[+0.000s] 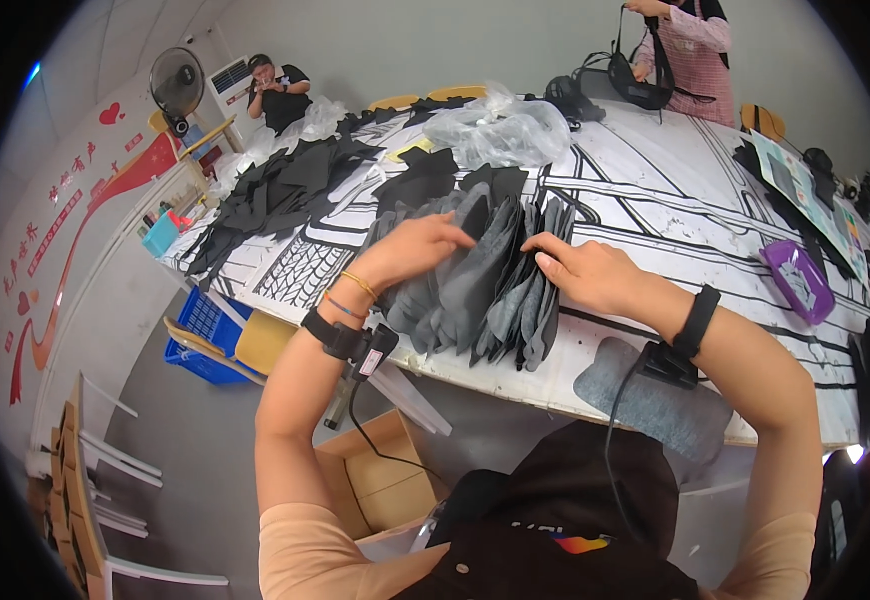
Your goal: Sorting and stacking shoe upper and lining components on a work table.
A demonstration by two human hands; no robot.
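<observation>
A thick bunch of dark grey, felt-like fabric pieces (470,285) stands on edge at the table's near side, its layers fanned apart. From the left, my left hand (415,250) lies over the bunch with its fingers stretched out against the layers. My right hand (590,275) comes from the other side, thumb and forefinger closed at the upper edge of the right-hand layers. What lies between those fingertips is hard to make out beyond the fabric itself. A single grey fabric piece (655,400) rests flat at the table edge below my right forearm.
Black cut pieces (275,190) are heaped at the left, with clear plastic bags (500,130) farther back. A purple tray (798,281) sits at the right. Below the table are a cardboard box (380,470) and a blue crate (210,335). Another person (690,50) handles a black bag (645,75).
</observation>
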